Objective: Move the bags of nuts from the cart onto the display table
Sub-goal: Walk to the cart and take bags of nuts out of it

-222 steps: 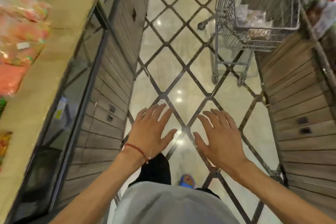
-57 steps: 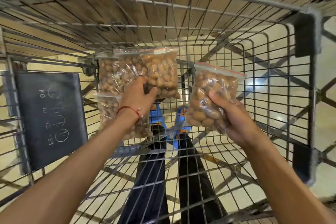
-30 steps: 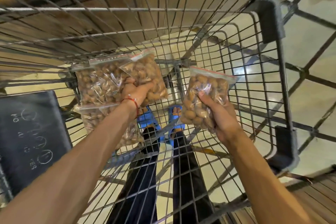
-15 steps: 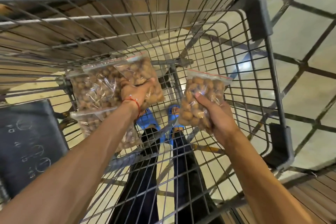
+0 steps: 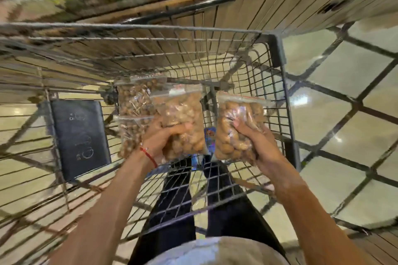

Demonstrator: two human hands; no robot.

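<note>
As left hand lifts bag, right hand keeps second bag

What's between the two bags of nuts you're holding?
No other bag. In the head view, the gap between the left-hand bag and the right-hand bag shows only the cart's wire mesh and a blue sandal beneath it.

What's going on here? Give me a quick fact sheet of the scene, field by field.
Place: shop aisle, wire cart on tiled floor
Left hand: grips one clear bag of nuts
Right hand: grips another bag
Also in cart: upper bag, lower bag, beside the left hand
Stage: held bags over the cart, not yet on a table
</note>
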